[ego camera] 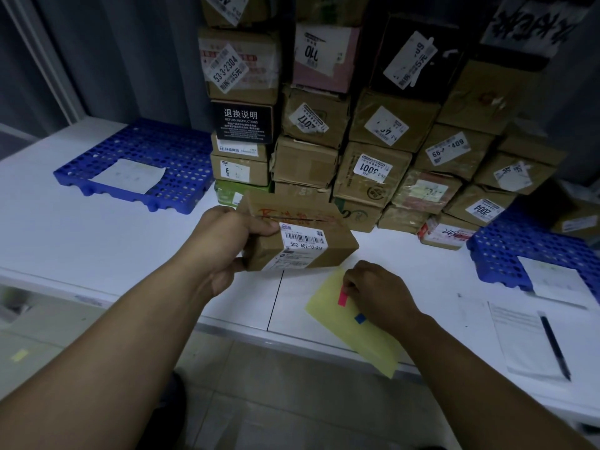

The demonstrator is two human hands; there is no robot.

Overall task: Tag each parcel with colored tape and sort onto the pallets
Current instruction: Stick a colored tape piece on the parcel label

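Observation:
My left hand [227,241] grips a small cardboard parcel [331,251] by its left end and holds it tilted just above the white table [97,235]. A white barcode label reading 502-602-12 faces me, and red writing runs across the parcel's top. My right hand [376,292] pinches a strip of red tape [342,296] over a yellow sheet [357,339] that lies at the table's front edge. A blue piece of tape [360,318] sticks to that sheet beside my wrist.
A blue perforated pallet [146,147] with a white paper lies at the back left; a second blue pallet [513,251] with paper lies at the right. A tall stack of labelled parcels [373,138] fills the back. A printed sheet with a black pen [555,347] lies at the near right.

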